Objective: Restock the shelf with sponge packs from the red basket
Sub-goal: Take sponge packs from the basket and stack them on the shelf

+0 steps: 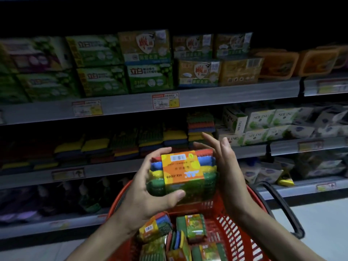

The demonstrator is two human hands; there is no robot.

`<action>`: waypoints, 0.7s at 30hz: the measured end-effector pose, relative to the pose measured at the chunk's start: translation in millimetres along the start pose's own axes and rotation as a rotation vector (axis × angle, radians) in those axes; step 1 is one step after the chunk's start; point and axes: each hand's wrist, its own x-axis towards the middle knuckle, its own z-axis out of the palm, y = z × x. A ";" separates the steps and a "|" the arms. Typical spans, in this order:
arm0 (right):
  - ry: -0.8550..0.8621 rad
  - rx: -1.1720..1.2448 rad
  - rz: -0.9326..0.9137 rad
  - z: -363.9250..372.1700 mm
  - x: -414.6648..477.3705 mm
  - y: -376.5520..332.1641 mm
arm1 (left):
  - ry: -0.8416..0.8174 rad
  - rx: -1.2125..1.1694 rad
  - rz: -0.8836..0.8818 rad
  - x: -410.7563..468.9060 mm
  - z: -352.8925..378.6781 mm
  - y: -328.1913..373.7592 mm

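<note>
A: What sits nearest the lens?

B: The red basket [231,234], low in view, with several sponge packs [194,226] lying loose inside it. Its black handle [282,204] is folded down on the right side.

A: And the hands?

B: Both are raised above the basket. The left hand [148,194] grips one sponge pack [182,168] by its left end, thumb underneath and fingers curled over the top. The right hand [226,162] is almost flat. Its fingers are straight, point upward and lie along the pack's right end without curling round it.

A: So where is that pack?

B: In the air over the basket's far rim, in front of the middle shelf [113,170]. Its orange label faces the camera upside down, with red, blue, yellow and green sponges layered inside.

A: What's on that shelf?

B: Dim rows of stacked sponges [131,146], with a taller stack [200,125] at their right end and white boxes [263,121] beside it. Green boxes [101,51] fill the shelf above.
</note>
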 end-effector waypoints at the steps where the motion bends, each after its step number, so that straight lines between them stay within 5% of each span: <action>1: -0.009 0.015 0.001 3.4 -2.3 2.1 | 0.019 0.003 0.025 -0.9 -2.1 0.0; 10: -0.012 -0.003 -0.050 20.7 -7.7 29.0 | 0.098 0.040 0.083 2.5 2.8 -7.8; 14: -0.012 0.019 0.105 20.5 -10.1 30.2 | 0.151 -0.026 -0.058 11.6 3.8 -19.3; 17: -0.176 -0.028 0.277 8.8 0.7 16.8 | 0.211 -0.098 -0.229 24.5 0.4 -19.0; 21: -0.090 -0.137 0.315 -5.9 16.9 8.9 | 0.259 -0.117 -0.322 36.3 -8.5 -5.4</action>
